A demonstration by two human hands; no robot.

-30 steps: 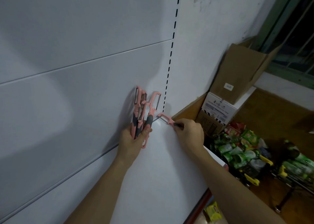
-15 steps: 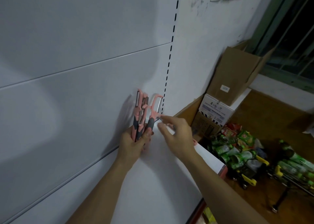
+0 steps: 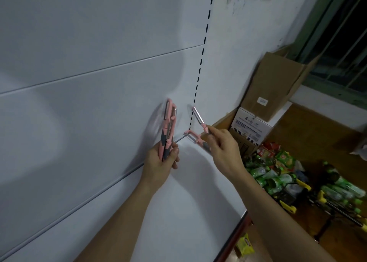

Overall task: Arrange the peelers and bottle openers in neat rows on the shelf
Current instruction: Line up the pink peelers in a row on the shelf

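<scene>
My left hand (image 3: 161, 164) grips a bundle of pink-and-grey peelers (image 3: 168, 128), held upright against the white back panel. My right hand (image 3: 222, 152) pinches one pink peeler (image 3: 199, 119) by its handle, with the blade end lifted and pointing up-left. Another pink peeler (image 3: 193, 138) lies flat on the white shelf (image 3: 188, 212) at the back right corner, just under my right hand. No bottle openers are visible.
A slotted upright (image 3: 202, 53) runs up the back panel at the shelf's right end. Cardboard boxes (image 3: 272, 87) stand to the right. Below them lie green packets and bottles (image 3: 278, 172) and yellow-handled baskets on a brown floor.
My right hand let go of the peeler lying in the corner, reached to the bundle and pulled one peeler out, carrying it to the right. The left hand's bundle is smaller.
</scene>
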